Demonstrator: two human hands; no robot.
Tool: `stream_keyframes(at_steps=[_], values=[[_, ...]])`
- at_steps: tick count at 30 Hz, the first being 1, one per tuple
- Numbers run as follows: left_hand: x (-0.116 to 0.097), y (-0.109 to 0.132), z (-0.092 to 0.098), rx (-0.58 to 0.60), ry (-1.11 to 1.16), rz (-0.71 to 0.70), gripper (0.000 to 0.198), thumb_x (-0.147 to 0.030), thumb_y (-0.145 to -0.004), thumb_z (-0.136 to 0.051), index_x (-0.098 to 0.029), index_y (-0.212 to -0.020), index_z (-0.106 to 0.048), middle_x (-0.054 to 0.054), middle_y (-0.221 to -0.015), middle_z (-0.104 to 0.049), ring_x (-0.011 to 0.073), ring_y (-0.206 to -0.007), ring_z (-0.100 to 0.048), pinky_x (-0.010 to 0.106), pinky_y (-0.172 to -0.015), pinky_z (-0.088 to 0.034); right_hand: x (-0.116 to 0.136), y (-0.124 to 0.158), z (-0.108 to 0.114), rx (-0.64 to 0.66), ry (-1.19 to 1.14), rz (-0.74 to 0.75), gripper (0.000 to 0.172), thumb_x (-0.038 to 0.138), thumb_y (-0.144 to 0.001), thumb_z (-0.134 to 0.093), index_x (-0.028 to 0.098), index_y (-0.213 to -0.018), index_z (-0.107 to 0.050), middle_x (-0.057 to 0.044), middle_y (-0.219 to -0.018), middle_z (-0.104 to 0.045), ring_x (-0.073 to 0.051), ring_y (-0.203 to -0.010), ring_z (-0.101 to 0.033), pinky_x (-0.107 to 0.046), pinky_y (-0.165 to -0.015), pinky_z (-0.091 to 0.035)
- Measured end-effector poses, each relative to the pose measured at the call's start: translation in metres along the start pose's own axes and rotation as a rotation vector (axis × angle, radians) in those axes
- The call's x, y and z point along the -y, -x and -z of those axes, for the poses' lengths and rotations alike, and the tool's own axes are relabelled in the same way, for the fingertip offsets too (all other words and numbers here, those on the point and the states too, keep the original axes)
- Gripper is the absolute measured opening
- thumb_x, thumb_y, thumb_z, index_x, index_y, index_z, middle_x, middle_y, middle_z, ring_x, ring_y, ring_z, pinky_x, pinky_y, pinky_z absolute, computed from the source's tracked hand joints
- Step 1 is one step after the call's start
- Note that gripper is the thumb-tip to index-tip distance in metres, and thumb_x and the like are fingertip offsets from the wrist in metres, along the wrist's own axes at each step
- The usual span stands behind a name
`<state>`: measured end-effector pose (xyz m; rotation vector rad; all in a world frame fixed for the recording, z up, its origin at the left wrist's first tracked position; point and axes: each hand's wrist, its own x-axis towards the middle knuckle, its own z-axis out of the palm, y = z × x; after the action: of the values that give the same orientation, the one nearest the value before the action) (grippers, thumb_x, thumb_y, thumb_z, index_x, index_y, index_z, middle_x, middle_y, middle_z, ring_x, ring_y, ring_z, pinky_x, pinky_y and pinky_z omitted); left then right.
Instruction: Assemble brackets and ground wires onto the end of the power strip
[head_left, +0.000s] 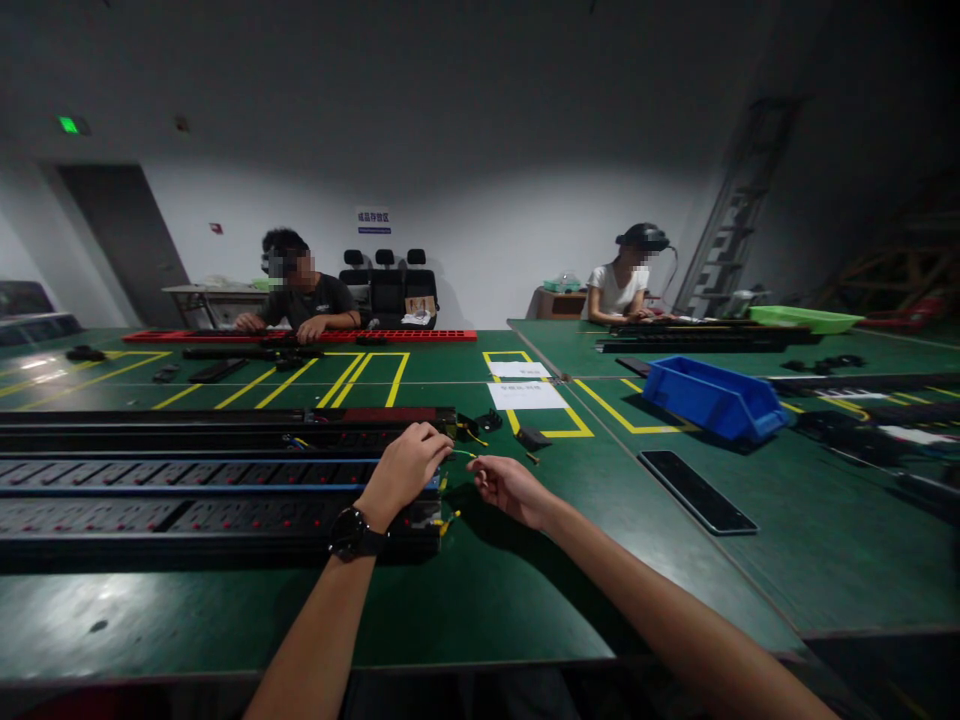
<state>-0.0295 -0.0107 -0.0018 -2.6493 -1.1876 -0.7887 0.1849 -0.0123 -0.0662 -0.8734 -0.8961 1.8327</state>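
Note:
Long black power strips (247, 515) with rows of sockets and small red parts lie side by side on the green table. My left hand (405, 470), a black watch on its wrist, is closed over the right end of one strip; its fingertips are partly hidden. From that end runs a thin green-yellow wire (463, 454). My right hand (511, 490), just right of the strip's end, pinches the wire's free end between thumb and finger. Another short yellow wire (450, 521) sticks out of the nearest strip's end.
A blue bin (712, 400) and a dark phone (697, 492) are on the right. White paper labels (527, 396) and a small black part (533, 438) lie ahead. Across the table, two people work, one at a red strip (420, 336). A green tray (806, 319) stands far right.

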Motion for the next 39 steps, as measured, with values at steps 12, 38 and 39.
stream_keyframes(at_steps=[12, 38, 39], values=[[-0.005, -0.001, 0.000, 0.016, -0.043, 0.061, 0.026, -0.029, -0.102, -0.044, -0.018, -0.099, -0.068, 0.006, -0.097, -0.065, 0.0196, -0.096, -0.058, 0.034, -0.088, -0.047, -0.002, -0.001, 0.000, 0.019, 0.023, 0.028, 0.018, 0.031, -0.085, -0.074, 0.012, -0.084, -0.073, 0.000, -0.065, -0.060, -0.007, -0.058, -0.053, -0.019, -0.057, -0.044], [-0.013, -0.002, -0.006, 0.174, 0.355, 0.143, 0.024, -0.038, -0.094, -0.056, -0.021, -0.097, -0.072, 0.004, -0.086, -0.076, 0.0172, -0.079, -0.069, 0.026, -0.074, -0.048, 0.002, 0.014, -0.013, 0.090, 0.141, 0.155, 0.037, 0.034, -0.065, -0.091, 0.016, -0.092, -0.073, -0.002, -0.082, -0.068, -0.012, -0.073, -0.063, -0.023, -0.067, -0.048], [-0.013, -0.002, -0.006, 0.177, 0.357, 0.147, 0.023, -0.038, -0.093, -0.057, -0.021, -0.098, -0.071, 0.004, -0.086, -0.076, 0.0173, -0.080, -0.069, 0.026, -0.074, -0.048, 0.001, 0.013, -0.013, 0.080, 0.146, 0.166, 0.037, 0.034, -0.064, -0.091, 0.016, -0.091, -0.073, -0.002, -0.082, -0.068, -0.012, -0.074, -0.063, -0.023, -0.067, -0.048]])
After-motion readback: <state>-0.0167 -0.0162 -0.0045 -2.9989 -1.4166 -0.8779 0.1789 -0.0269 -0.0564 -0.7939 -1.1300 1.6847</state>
